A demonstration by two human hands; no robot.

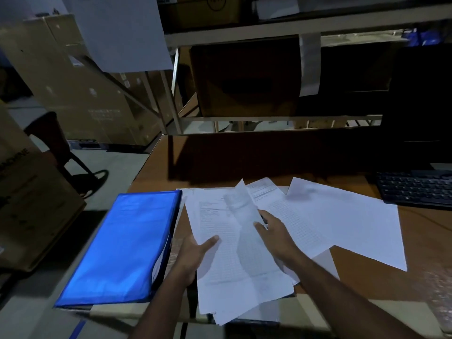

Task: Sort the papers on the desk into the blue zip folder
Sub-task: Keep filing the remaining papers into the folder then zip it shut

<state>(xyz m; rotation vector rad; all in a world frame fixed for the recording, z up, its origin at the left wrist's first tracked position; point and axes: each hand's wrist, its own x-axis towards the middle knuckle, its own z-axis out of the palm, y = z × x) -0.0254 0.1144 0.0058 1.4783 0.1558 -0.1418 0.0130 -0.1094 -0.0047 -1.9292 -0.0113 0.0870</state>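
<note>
A blue zip folder (121, 248) lies on the left part of the desk (367, 277), jutting over its left and front edges. Right of it is a loose stack of printed papers (234, 267). My left hand (193, 253) holds the stack's left edge, thumb on top. My right hand (274, 234) pinches one sheet (241, 204) that curls upward from the stack. More sheets, one large white sheet (347, 221) among them, spread to the right.
A black keyboard (415, 189) lies at the desk's right rear, below a dark monitor (420, 99). Metal shelving (244, 30) with cardboard boxes (73, 81) stands behind. A chair (56, 143) stands on the floor to the left.
</note>
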